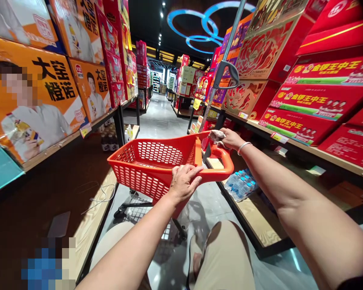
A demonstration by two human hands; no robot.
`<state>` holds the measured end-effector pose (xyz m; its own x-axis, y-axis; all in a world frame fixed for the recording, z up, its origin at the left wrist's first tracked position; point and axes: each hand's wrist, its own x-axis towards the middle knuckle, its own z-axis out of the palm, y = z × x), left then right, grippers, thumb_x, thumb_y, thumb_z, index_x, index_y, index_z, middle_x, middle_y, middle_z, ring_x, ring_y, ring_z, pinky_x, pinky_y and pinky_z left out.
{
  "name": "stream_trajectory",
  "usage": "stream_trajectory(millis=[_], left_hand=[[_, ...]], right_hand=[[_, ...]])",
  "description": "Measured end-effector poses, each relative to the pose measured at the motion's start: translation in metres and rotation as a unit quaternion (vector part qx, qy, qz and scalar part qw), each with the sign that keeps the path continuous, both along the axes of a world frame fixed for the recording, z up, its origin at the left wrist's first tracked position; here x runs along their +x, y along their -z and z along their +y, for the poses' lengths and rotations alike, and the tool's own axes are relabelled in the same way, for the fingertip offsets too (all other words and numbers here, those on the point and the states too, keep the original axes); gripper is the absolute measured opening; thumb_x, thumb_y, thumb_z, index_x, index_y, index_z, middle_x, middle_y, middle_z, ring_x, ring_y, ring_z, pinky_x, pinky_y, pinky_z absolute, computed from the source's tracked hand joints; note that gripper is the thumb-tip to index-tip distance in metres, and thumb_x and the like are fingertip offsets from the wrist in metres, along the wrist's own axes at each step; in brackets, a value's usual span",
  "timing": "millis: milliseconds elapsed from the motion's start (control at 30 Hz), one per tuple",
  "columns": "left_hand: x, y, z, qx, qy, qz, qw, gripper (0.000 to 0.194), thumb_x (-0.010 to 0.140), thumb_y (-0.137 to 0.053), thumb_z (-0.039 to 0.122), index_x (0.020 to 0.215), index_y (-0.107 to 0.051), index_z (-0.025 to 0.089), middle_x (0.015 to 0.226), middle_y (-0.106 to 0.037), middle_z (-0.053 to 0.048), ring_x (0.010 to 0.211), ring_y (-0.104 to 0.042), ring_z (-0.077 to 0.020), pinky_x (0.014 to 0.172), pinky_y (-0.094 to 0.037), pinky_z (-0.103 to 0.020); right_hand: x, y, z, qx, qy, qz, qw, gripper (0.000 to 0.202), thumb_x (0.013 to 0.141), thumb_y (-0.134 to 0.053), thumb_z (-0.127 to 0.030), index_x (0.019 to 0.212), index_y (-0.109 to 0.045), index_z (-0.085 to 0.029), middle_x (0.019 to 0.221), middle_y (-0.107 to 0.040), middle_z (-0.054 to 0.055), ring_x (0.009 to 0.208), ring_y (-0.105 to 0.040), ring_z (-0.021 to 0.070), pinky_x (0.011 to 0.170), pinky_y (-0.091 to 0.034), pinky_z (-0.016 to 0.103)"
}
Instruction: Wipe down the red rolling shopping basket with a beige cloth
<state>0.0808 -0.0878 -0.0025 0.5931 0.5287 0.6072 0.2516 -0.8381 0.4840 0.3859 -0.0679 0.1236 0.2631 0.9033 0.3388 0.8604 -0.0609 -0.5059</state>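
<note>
A red plastic shopping cart (153, 171) with slotted basket walls stands sideways in front of my knees, its loop handle to the right. My left hand (184, 181) rests on the near rim of the basket, its fingers laid over the edge. Beyond it, my right hand (229, 139) is closed round a crumpled greyish cloth (218, 136), pressed against the far rim near the handle. A light bracelet circles my right wrist. The basket's visible inside shows only red plastic.
Orange cartons (33, 100) are stacked on the left shelf, red boxes (320, 92) on the right one. A metal pole with a grey handle (226, 75) rises behind the cart. Shrink-wrapped water bottles (241, 184) sit on the low right shelf. A white cable (104, 195) lies at left.
</note>
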Motion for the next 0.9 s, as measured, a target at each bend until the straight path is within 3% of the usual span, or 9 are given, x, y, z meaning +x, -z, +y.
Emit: stream_trajectory(millis=[100, 167, 300, 433, 500, 567, 633, 733, 900], left_hand=[[0.0, 0.001, 0.0, 0.011, -0.003, -0.006, 1.0, 0.038, 0.099, -0.057, 0.044, 0.135, -0.062, 0.036, 0.122, -0.068, -0.002, 0.112, -0.057, -0.0219, 0.101, -0.03, -0.043], [0.0, 0.002, 0.001, 0.014, -0.012, -0.004, 1.0, 0.036, 0.099, -0.057, 0.044, 0.134, -0.063, 0.036, 0.12, -0.069, -0.002, 0.111, -0.057, -0.0218, 0.101, -0.03, -0.043], [0.0, 0.003, 0.006, 0.01, -0.022, 0.002, 1.0, 0.035, 0.098, -0.06, 0.041, 0.132, -0.065, 0.035, 0.121, -0.069, -0.002, 0.111, -0.058, -0.0218, 0.099, -0.03, -0.043], [0.0, 0.002, 0.008, 0.014, -0.022, 0.007, 1.0, 0.035, 0.098, -0.059, 0.04, 0.133, -0.064, 0.035, 0.12, -0.069, -0.002, 0.112, -0.058, -0.022, 0.101, -0.03, -0.043], [0.0, 0.002, 0.008, 0.016, -0.023, 0.007, 1.0, 0.035, 0.099, -0.057, 0.04, 0.133, -0.064, 0.035, 0.121, -0.069, -0.002, 0.113, -0.058, -0.0221, 0.101, -0.03, -0.043], [0.001, 0.001, 0.008, 0.018, -0.026, 0.007, 0.999, 0.035, 0.099, -0.056, 0.039, 0.133, -0.064, 0.035, 0.122, -0.069, -0.002, 0.113, -0.058, -0.0222, 0.102, -0.03, -0.043], [0.002, 0.001, 0.008, 0.019, -0.031, 0.006, 0.999, 0.034, 0.099, -0.056, 0.038, 0.133, -0.063, 0.035, 0.123, -0.069, -0.002, 0.114, -0.058, -0.0224, 0.103, -0.029, -0.044], [0.003, 0.0, 0.01, 0.017, -0.036, 0.009, 0.999, 0.034, 0.099, -0.057, 0.038, 0.132, -0.064, 0.034, 0.123, -0.069, -0.003, 0.114, -0.058, -0.0228, 0.104, -0.029, -0.045], [0.002, -0.001, 0.011, 0.012, -0.052, 0.022, 0.998, 0.034, 0.097, -0.058, 0.038, 0.131, -0.064, 0.034, 0.122, -0.069, -0.003, 0.113, -0.058, -0.0236, 0.105, -0.03, -0.046]], right_hand=[[0.003, 0.001, 0.015, 0.009, 0.027, 0.039, 0.999, 0.036, 0.061, -0.075, -0.018, 0.097, -0.068, -0.017, 0.091, -0.074, 0.004, 0.078, -0.064, 0.0176, 0.069, -0.05, 0.025], [-0.005, 0.0, 0.011, 0.016, -0.01, 0.063, 0.998, 0.034, 0.065, -0.071, -0.017, 0.098, -0.069, -0.018, 0.091, -0.075, 0.003, 0.079, -0.066, 0.0173, 0.072, -0.052, 0.026], [-0.035, -0.003, -0.028, 0.022, -0.146, 0.067, 0.987, 0.03, 0.073, -0.066, -0.017, 0.102, -0.073, -0.02, 0.095, -0.075, 0.002, 0.085, -0.067, 0.0173, 0.079, -0.054, 0.026], [-0.048, -0.001, -0.062, 0.037, -0.216, 0.052, 0.974, 0.024, 0.073, -0.073, -0.025, 0.097, -0.075, -0.022, 0.102, -0.073, 0.003, 0.092, -0.068, 0.0198, 0.084, -0.055, 0.029], [-0.04, 0.005, -0.061, 0.087, -0.193, 0.08, 0.974, 0.026, 0.071, -0.076, -0.029, 0.095, -0.074, -0.021, 0.105, -0.072, 0.004, 0.095, -0.067, 0.0203, 0.086, -0.055, 0.031], [-0.028, 0.015, -0.05, 0.146, -0.126, 0.16, 0.968, 0.03, 0.068, -0.077, -0.032, 0.094, -0.071, -0.02, 0.1, -0.071, 0.004, 0.092, -0.066, 0.0195, 0.086, -0.055, 0.033], [-0.018, 0.027, -0.038, 0.196, -0.07, 0.264, 0.942, 0.036, 0.063, -0.079, -0.033, 0.096, -0.068, -0.02, 0.096, -0.071, 0.002, 0.088, -0.066, 0.0186, 0.086, -0.056, 0.034], [-0.018, 0.046, -0.034, 0.264, -0.053, 0.371, 0.889, 0.048, 0.058, -0.082, -0.032, 0.102, -0.066, -0.021, 0.102, -0.072, 0.001, 0.094, -0.068, 0.0194, 0.089, -0.058, 0.035], [-0.061, 0.083, -0.086, 0.364, -0.022, 0.395, 0.843, 0.052, 0.071, -0.079, -0.035, 0.118, -0.063, -0.024, 0.118, -0.072, 0.006, 0.107, -0.068, 0.0216, 0.096, -0.057, 0.039]])
